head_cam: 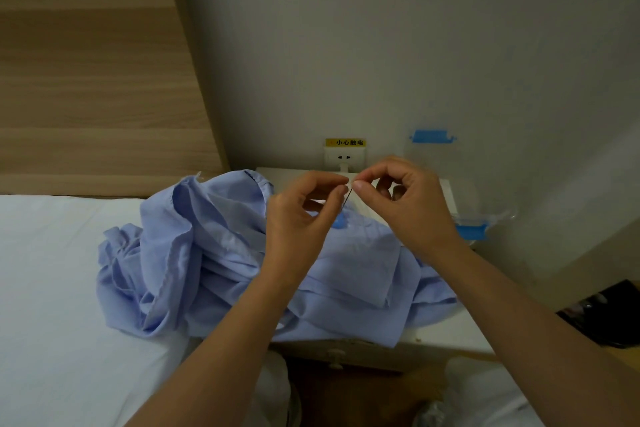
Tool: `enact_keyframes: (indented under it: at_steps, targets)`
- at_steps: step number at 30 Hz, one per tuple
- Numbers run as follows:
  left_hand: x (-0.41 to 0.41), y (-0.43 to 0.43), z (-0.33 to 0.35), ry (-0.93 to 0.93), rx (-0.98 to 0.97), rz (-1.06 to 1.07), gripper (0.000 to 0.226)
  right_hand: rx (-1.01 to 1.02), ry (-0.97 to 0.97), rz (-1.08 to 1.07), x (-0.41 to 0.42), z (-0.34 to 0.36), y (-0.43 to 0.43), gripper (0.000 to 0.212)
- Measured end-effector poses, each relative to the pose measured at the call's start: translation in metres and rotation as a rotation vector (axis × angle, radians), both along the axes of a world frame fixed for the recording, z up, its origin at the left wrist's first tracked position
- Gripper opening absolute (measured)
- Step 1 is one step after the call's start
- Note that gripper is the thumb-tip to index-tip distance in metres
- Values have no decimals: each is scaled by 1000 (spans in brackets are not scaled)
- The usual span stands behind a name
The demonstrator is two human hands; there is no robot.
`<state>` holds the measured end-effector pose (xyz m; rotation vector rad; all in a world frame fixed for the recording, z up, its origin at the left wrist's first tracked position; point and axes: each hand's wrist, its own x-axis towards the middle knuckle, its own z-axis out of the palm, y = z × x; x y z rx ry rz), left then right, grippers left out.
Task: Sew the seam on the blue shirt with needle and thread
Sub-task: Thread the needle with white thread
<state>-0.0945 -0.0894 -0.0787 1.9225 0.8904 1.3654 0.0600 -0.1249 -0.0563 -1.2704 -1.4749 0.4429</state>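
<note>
The blue shirt [214,253] lies crumpled across a white nightstand [450,343] and the edge of a bed. Both my hands are raised above it, fingertips almost meeting. My right hand [408,198] pinches a thin dark needle [349,197] between thumb and forefinger. My left hand [301,215] pinches something very fine right beside the needle's top, probably thread, too thin to make out. A small blue round object [339,220] sits on the shirt just under my hands.
A white bed sheet [52,270] fills the left. A wall socket [343,157] with a yellow label is behind the nightstand. A clear box with blue clips [471,229] stands at the right. A dark object [609,315] lies at far right.
</note>
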Motion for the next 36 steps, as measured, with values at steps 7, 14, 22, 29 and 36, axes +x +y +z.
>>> enact_keyframes:
  at_steps: [7, 14, 22, 29, 36]
  targets:
    - [-2, 2, 2, 55, 123, 5, 12, -100, -3, 41, 0, 2, -2, 9]
    - [-7, 10, -1, 203, 358, 99, 18, -209, 10, 93, 4, 4, -1, 12]
    - [0, 5, 0, 197, 261, 72, 10, -309, 17, 160, 1, 2, -1, 8]
    - [4, -7, 10, -156, -312, -163, 9, -299, 41, 161, 0, 3, -1, 10]
    - [11, -8, 11, -196, -436, -194, 12, -283, 54, 166, -1, 3, -1, 8]
